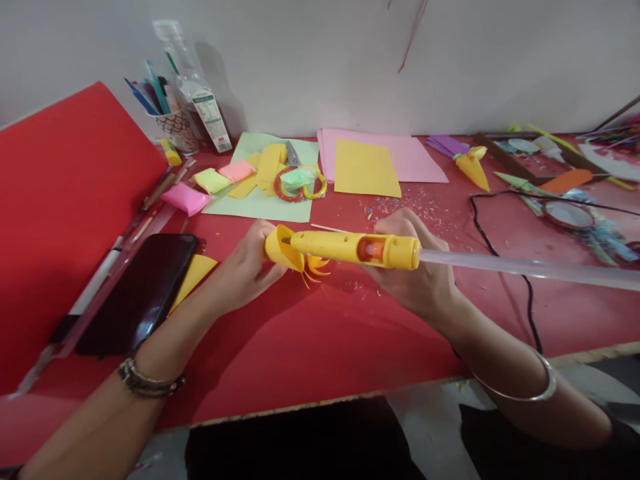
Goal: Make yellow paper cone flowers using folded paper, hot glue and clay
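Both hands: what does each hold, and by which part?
The right hand grips the yellow glue gun beneath its rear; the left hand, the curled yellow paper by its left side.

Left forearm (187,320) extends from the lower left, right forearm (493,350) from the lower right — both angled forward and inward. Left hand (254,261): closed in a pinch. Right hand (417,287): curled into a firm grip — hands apart, roughly level.
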Action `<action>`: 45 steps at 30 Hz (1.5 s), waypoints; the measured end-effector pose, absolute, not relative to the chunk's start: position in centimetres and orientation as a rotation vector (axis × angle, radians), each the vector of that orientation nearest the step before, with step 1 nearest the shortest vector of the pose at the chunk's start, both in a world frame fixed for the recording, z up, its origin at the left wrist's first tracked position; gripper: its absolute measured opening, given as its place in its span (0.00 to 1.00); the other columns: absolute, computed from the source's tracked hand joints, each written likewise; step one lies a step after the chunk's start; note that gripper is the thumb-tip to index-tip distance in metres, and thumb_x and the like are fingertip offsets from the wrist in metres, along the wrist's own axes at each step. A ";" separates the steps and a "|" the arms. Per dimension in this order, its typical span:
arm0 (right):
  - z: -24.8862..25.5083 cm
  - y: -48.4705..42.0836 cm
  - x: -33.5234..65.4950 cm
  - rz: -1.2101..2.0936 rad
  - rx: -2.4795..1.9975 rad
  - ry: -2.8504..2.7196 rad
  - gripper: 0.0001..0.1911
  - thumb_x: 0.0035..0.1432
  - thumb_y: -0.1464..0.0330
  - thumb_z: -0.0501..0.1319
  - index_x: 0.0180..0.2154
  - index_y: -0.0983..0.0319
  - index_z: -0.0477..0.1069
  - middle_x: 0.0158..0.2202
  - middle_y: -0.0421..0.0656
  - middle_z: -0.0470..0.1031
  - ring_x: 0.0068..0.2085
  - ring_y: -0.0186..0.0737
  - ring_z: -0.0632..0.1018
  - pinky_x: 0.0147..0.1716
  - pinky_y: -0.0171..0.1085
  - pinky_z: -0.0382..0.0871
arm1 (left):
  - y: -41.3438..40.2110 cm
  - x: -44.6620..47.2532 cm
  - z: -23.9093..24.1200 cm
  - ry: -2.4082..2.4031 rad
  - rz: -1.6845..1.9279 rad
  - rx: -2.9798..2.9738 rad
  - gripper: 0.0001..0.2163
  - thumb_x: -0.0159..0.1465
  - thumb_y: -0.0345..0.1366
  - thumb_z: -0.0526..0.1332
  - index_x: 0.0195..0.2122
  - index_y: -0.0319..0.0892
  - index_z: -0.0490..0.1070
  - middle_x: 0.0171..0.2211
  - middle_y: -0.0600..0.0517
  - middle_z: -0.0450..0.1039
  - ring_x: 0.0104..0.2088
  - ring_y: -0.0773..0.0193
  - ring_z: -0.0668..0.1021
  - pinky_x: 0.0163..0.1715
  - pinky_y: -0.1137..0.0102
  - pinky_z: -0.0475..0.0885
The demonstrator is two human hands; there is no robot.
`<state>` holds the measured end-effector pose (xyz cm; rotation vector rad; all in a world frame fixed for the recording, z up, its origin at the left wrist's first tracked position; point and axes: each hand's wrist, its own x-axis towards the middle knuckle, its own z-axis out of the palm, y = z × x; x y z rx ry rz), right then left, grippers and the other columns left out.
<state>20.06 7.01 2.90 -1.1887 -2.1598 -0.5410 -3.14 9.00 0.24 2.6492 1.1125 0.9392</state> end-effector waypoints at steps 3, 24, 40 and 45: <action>2.7 7.0 20.1 -0.617 -1.195 -2.160 0.05 0.52 0.71 0.55 0.30 0.60 0.57 0.25 0.39 0.63 0.22 0.32 0.64 0.17 0.32 0.53 | 9.0 -3.2 0.4 1.157 0.864 2.562 0.05 0.58 0.33 0.49 0.36 0.42 0.55 0.33 0.49 0.64 0.33 0.65 0.70 0.30 0.72 0.66; 3.2 7.1 19.9 -0.502 -1.240 -2.161 0.07 0.53 0.64 0.54 0.29 0.61 0.59 0.24 0.39 0.63 0.23 0.31 0.66 0.18 0.31 0.52 | 8.9 -3.6 1.0 1.478 0.515 2.636 0.06 0.60 0.31 0.51 0.36 0.38 0.65 0.34 0.48 0.73 0.34 0.61 0.74 0.31 0.71 0.65; 3.4 7.2 19.9 -0.304 -1.177 -2.260 0.05 0.55 0.70 0.50 0.29 0.64 0.61 0.26 0.42 0.66 0.22 0.31 0.65 0.18 0.31 0.53 | 9.1 -3.7 1.3 1.856 0.421 2.638 0.08 0.56 0.34 0.56 0.37 0.42 0.65 0.32 0.51 0.74 0.32 0.60 0.74 0.26 0.72 0.64; 3.3 7.2 19.8 -0.310 -1.263 -2.275 0.08 0.53 0.70 0.49 0.28 0.65 0.64 0.26 0.43 0.67 0.19 0.30 0.63 0.16 0.32 0.48 | 9.1 -3.8 1.2 1.919 0.405 2.639 0.09 0.55 0.33 0.57 0.38 0.42 0.65 0.32 0.51 0.74 0.32 0.59 0.74 0.26 0.70 0.64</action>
